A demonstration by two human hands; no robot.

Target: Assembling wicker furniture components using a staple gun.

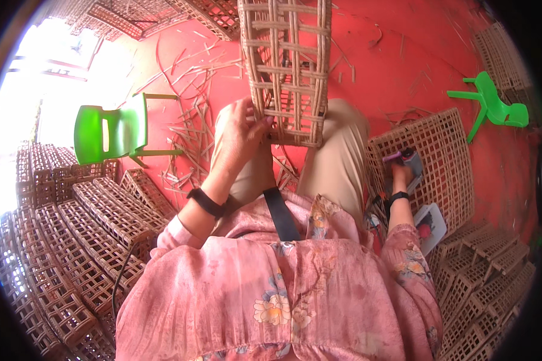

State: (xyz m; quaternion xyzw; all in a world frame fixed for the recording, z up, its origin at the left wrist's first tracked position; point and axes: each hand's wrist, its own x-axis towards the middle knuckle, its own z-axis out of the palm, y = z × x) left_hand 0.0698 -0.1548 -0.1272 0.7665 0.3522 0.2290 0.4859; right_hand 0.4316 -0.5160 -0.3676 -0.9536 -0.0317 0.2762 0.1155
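Note:
A tall woven basket (292,78) with an open lattice of tan strips stands upright over my knees, its top cut off by the picture's edge. My left hand (247,129) grips its lower left corner, thumb on the outside and some fingers hidden behind the strips. Off to my right, my right hand (401,173) is closed round a small grey tool with a purple part (411,159); its exact kind is unclear. Beneath that hand lies a square woven lattice panel (445,162).
Stacked woven baskets (72,253) fill the left side, with more baskets (482,271) at lower right. Green plastic chairs stand left (111,129) and right (494,105). A white container (430,227) sits beside my right forearm. Loose strips (190,129) litter the red floor (397,66).

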